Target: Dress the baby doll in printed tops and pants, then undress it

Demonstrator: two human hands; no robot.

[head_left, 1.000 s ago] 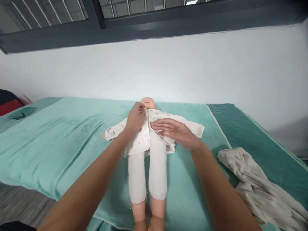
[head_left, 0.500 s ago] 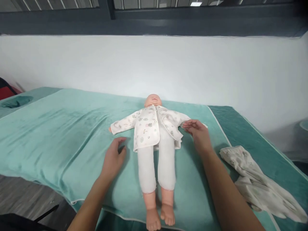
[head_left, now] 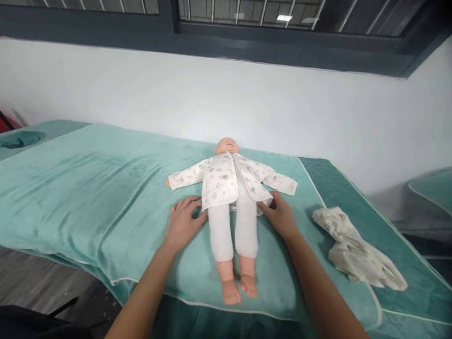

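A baby doll (head_left: 231, 278) lies on its back with its head toward the wall and its feet toward me. It wears a white printed baby jacket (head_left: 219, 181), whose front hangs apart over the white body and legs. At the jacket's lower left corner is my left hand (head_left: 183, 223), thumb and fingers apart, close beside the hem. My right hand (head_left: 280, 216) has the lower right corner of the jacket between thumb and fingers. The right sleeve (head_left: 280, 182) lies stretched outward, and no doll hand shows at its cuff.
Green sheets (head_left: 134, 188) cover the bed. Crumpled pale printed clothing (head_left: 360, 254) lies on the right. Behind the bed rises a white wall (head_left: 212, 99) below a dark window frame (head_left: 282, 44). Grey floor (head_left: 31, 278) shows at the lower left.
My right hand has moved from the right sleeve down to the jacket's hem and taken hold of it. My left hand has come right, up to the jacket's left edge. The view has shifted.
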